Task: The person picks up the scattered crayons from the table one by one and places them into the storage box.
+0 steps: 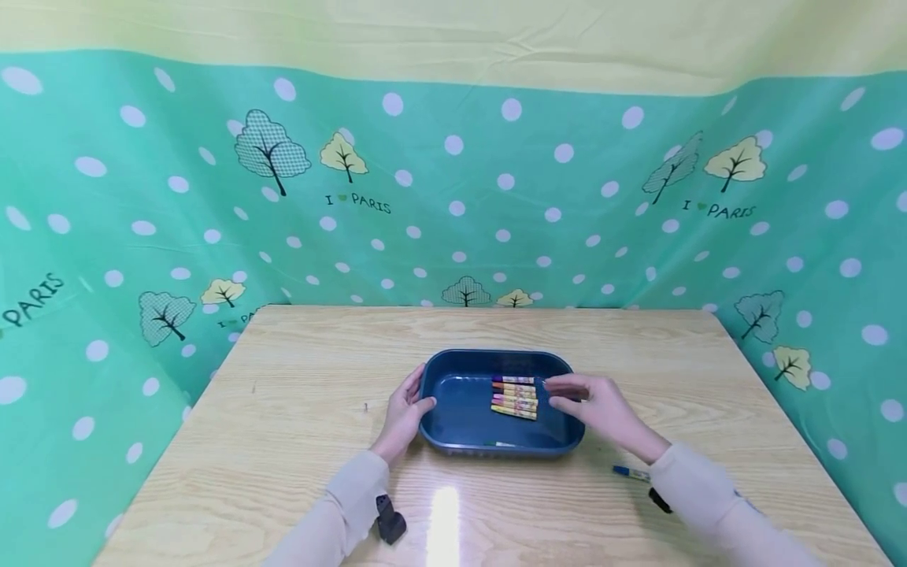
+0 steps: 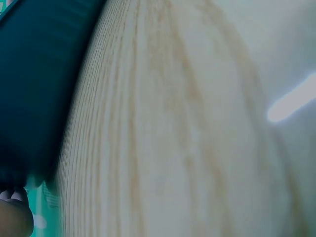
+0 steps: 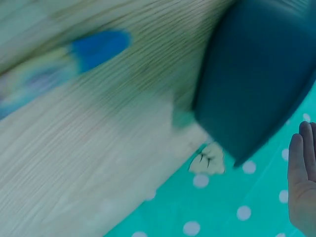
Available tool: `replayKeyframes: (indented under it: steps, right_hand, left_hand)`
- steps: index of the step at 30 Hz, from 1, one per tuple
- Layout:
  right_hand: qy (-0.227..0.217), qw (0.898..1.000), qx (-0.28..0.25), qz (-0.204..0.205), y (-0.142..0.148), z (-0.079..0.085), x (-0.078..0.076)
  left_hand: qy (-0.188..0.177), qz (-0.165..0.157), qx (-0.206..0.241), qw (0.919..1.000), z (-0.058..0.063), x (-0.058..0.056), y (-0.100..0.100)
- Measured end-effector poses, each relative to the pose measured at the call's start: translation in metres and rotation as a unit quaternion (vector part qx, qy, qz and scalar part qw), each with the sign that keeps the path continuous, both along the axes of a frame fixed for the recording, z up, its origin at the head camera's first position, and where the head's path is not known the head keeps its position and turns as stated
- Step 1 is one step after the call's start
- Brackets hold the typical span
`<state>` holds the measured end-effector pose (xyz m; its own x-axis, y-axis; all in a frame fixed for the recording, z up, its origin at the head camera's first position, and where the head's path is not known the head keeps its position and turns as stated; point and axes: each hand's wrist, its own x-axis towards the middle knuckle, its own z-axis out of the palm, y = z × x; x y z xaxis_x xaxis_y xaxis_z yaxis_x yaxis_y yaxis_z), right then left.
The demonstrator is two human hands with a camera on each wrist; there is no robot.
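Observation:
A dark blue rounded tray (image 1: 453, 413) sits on the table, its side wall also filling part of the left wrist view (image 2: 39, 84). My left hand (image 1: 401, 419) grips its left end, thumb over the rim and fingers outside. Several crayons (image 1: 514, 399) lie side by side inside, among them a purple crayon (image 1: 516, 379) at the back and a yellow crayon (image 1: 513, 412) in front. Over the tray's right end hovers my right hand (image 1: 601, 405), thumb and fingers apart, right beside the crayons' ends. Its fingers (image 3: 297, 158) look straight in the right wrist view.
A blue crayon (image 1: 631, 473) lies on the table just beyond the tray's near right corner, close to the right sleeve (image 1: 697, 488). Behind the wooden table (image 1: 319, 354) hangs a green dotted cloth (image 1: 453, 236), which also closes off both sides.

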<state>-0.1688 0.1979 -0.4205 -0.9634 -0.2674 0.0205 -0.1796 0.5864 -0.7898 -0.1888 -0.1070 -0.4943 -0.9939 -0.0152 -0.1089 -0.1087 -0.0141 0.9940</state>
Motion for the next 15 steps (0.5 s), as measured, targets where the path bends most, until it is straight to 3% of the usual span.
replayKeyframes:
  steps: [8, 15]
  right_hand:
    - [0.0, 0.999, 0.0, -0.037, 0.046, -0.003, 0.018]
    - [-0.05, 0.998, 0.018, -0.044, 0.077, -0.022, 0.032]
  left_hand:
    - [-0.003, -0.004, -0.004, 1.0, 0.0, -0.001, -0.001]
    - [0.0, -0.004, -0.004, 1.0, 0.001, -0.001, -0.001]
